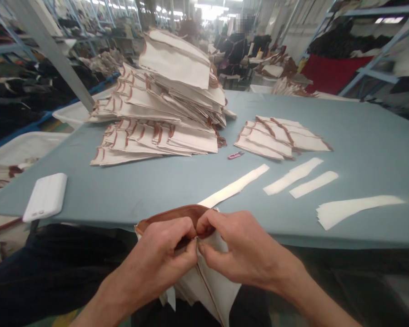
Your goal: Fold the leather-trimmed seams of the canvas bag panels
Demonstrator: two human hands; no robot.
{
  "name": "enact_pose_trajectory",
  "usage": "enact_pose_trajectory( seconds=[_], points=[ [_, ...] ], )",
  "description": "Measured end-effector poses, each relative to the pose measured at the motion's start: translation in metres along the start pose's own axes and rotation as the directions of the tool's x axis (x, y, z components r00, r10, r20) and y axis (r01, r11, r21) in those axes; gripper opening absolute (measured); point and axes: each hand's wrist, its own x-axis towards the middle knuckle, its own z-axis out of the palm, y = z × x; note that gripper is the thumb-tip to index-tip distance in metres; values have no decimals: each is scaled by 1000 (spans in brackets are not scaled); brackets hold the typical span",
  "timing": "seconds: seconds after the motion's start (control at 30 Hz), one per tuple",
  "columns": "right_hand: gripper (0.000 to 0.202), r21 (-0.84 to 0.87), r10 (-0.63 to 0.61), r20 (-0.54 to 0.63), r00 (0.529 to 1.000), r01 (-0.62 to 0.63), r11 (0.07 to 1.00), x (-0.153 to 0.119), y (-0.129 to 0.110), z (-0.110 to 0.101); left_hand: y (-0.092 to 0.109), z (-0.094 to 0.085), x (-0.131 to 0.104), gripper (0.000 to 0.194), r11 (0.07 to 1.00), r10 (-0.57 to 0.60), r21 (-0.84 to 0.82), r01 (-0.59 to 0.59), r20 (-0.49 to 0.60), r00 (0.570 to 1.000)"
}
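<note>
A cream fabric piece with a brown inside edge hangs over my lap at the front of the table. My left hand pinches its upper edge beside a seam that runs down the middle. Right next to it, my right hand pinches the same edge, thumb and fingertips close to the seam. The fingertips of both hands nearly meet there. A long cream strip lies on the table just beyond the fabric piece. What sits between the fingertips is partly hidden.
Tall stacks of cream pieces with brown edging stand at the back left of the blue-green table. A smaller pile, pink thread snips, paper-like strips and a white box-like device lie around. A person is farther back.
</note>
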Motion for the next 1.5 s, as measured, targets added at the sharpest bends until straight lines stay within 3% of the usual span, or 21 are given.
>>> enact_pose_trajectory(
  seconds=[0.13,0.23,0.33,0.43,0.63,0.8,0.9,1.1,1.23,1.33,1.4,1.5],
  points=[
    [5,-114,-52,-49,997,46,992,-3,-8,-8,5,0,4,18,969,-85,-229,94,47,995],
    [4,-204,-187,-151,971,155,967,-5,-10,-14,9,-2,3,18,956,-113,-264,130,77,991],
    [10,-110,-255,-176,951,239,965,-5,-6,-16,11,-3,0,18,961,-97,-250,122,112,989],
    [8,-25,-229,-140,963,228,973,-6,4,-10,12,-3,-1,19,972,-65,-215,89,118,991],
    [6,-36,-151,-88,985,148,988,-12,12,3,10,2,-3,20,995,47,-92,-40,73,996],
    [6,-38,-189,-130,973,185,982,-11,13,5,4,5,-9,19,986,168,-5,-168,29,985],
    [4,69,-180,-112,977,189,980,-11,14,8,-2,5,-13,19,969,247,6,-248,39,968],
    [7,392,-62,37,997,43,919,-9,13,4,-7,2,-18,20,903,418,89,-421,46,907],
    [3,652,65,305,950,-258,713,-7,14,3,-10,1,-19,28,887,436,115,-446,105,894],
    [5,715,112,400,910,-386,583,-7,15,7,-12,2,-20,30,887,437,113,-448,112,893],
    [3,713,125,388,913,-383,587,-8,14,9,-12,3,-22,28,911,406,49,-410,74,911],
    [5,625,108,236,966,-235,744,-11,10,9,-11,1,-25,21,981,190,-58,-186,76,979]
  ],
)
